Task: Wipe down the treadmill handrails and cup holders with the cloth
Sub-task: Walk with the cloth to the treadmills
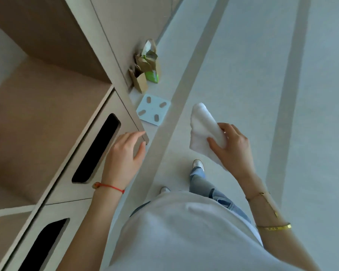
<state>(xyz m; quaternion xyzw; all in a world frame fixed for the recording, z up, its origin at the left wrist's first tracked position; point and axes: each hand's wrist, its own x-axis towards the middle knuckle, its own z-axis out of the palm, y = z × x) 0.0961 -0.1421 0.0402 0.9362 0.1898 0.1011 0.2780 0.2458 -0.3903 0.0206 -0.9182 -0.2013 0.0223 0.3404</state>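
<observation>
Single head-worn wide-angle view, looking steeply down from standing height past the wearer's torso onto the floor (243, 55) and adjacent cabinet (47, 114).

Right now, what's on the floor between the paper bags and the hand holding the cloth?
A pale blue scale lies flat there, seen in the head view.

The pale floor (243, 55) carries a square scale (153, 110) and, beside it, crumpled paper bags (145, 69) (perhaps three).
</observation>
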